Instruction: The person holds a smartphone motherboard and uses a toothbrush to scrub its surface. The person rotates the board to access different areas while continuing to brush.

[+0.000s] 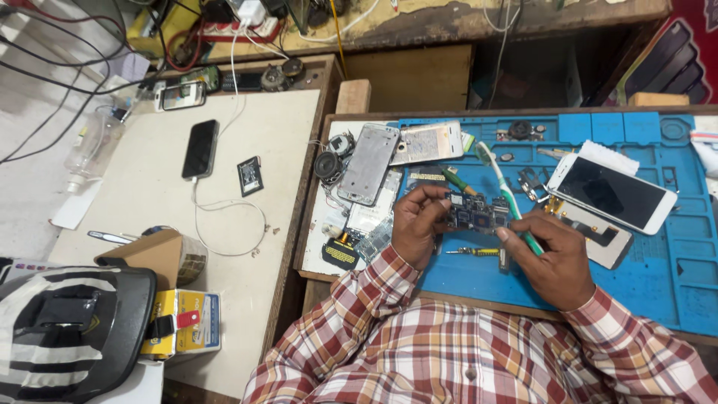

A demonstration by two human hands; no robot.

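1. Circuit board [477, 214], a small dark phone board packed with tiny chips, was held up just above the blue repair mat [636, 277] on the desk.
2. It was pinched at its near end by the left hand [416, 224], fingers closed on it, likely so it was kept steady.
3. A green-and-white toothbrush [502, 185] was gripped in the right hand [557, 262], which touched the board's other end.
4. A white phone [612, 193] was parked just beside, apart from the board.
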